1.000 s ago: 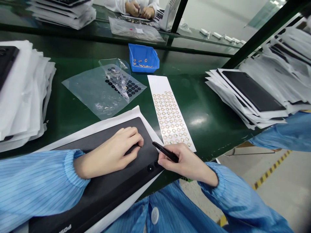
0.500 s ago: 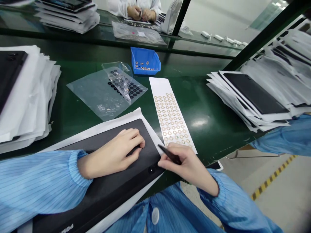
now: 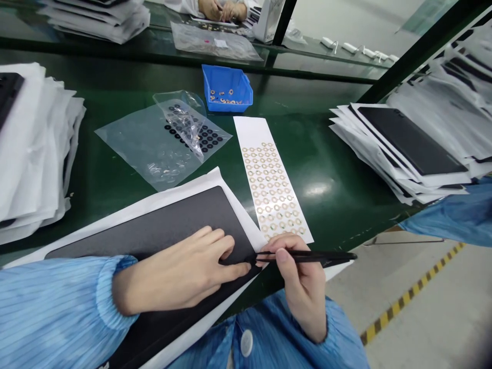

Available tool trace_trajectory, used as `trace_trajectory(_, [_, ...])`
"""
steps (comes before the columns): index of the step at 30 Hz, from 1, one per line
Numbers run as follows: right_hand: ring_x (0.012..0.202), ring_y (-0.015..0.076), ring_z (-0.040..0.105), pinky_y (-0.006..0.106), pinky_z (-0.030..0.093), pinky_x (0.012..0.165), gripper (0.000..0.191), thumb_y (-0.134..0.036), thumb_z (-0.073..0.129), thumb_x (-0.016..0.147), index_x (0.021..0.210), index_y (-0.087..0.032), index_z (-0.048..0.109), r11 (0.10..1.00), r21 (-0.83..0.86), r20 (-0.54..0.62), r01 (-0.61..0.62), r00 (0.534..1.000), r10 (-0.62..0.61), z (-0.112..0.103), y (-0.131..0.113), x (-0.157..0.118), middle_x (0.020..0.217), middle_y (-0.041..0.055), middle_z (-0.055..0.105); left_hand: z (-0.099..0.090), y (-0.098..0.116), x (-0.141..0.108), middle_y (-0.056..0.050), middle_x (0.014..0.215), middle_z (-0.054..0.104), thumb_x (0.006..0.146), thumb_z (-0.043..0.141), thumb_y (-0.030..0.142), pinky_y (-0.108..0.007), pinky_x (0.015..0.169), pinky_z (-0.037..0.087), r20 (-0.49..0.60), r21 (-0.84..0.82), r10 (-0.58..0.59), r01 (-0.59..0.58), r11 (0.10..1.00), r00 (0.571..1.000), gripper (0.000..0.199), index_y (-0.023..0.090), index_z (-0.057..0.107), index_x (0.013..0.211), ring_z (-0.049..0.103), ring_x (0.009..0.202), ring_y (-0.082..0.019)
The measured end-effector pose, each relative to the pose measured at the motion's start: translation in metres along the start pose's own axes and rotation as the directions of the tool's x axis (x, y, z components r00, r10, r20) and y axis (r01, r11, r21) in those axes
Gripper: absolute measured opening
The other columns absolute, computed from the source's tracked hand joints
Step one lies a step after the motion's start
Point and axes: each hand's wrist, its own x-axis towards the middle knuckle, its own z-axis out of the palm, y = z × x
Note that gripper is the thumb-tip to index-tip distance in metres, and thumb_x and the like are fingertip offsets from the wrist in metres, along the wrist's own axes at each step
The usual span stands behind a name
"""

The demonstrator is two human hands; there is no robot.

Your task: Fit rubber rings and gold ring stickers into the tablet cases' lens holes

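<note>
My right hand (image 3: 298,271) is closed on black tweezers (image 3: 326,255), whose tips point left at the corner of a black panel (image 3: 184,210). On that panel lies my left hand (image 3: 188,266), its index finger stretched to the corner beside the tweezer tips and the other fingers curled. Whatever sits under that fingertip is too small to make out. The panel rests on a white sheet (image 3: 215,177). Just behind my right hand is a white strip (image 3: 249,130) with rows of small ring-shaped parts.
A blue bin (image 3: 226,84) holds small rings. Left of it lies a clear bag (image 3: 130,141) with black discs. Stacks of wrapped panels stand at the left (image 3: 34,154) and right (image 3: 400,148). A person's hands (image 3: 223,10) show beyond the shelf.
My left hand has moved toward the panel's right corner and extended its index finger there. My right hand has turned, so the tweezers now lie level with their tips at the corner.
</note>
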Motion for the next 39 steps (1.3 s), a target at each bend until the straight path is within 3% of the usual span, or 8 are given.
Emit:
trace_trajectory(9, [0.061,0.0122,0.062,0.023,0.055,0.055,0.015,-0.01,0.052,0.087,0.077,-0.02,0.055,0.99,-0.116,0.03,0.082,0.996,-0.079,0.0072,0.0032,-0.0018,0.07,-0.0008,0.06,-0.0002,0.0015,0.0005,-0.002,0.08,0.045,0.085,0.053,0.007,-0.031,0.065,0.031,-0.036,-0.034,-0.017,0.016,0.999,0.999,0.036,0.018,0.055,0.119,0.039,0.071,-0.019])
trace_trajectory(24, [0.06,0.0126,0.061,0.023,0.053,0.053,0.016,-0.008,0.052,0.086,0.074,-0.02,0.052,0.97,-0.203,0.038,0.135,0.991,-0.13,0.0082,0.0025,0.0006,0.066,-0.0005,0.058,-0.0009,0.0018,0.002,-0.002,0.077,0.044,0.086,0.053,0.009,-0.031,0.063,0.031,-0.062,-0.027,-0.021,0.02,0.999,0.998,0.031,0.018,0.058,0.115,0.038,0.069,-0.019])
trace_trajectory(39, [0.063,0.011,0.06,0.021,0.053,0.055,0.015,-0.007,0.051,0.086,0.078,-0.02,0.054,0.979,-0.179,0.023,0.096,0.995,-0.093,0.0087,0.0056,-0.0063,0.071,-0.0005,0.059,0.0006,0.0015,-0.0004,-0.002,0.079,0.044,0.086,0.056,0.011,-0.032,0.066,0.029,-0.08,-0.013,-0.022,0.021,1.0,0.997,0.029,0.018,0.057,0.114,0.038,0.071,-0.019])
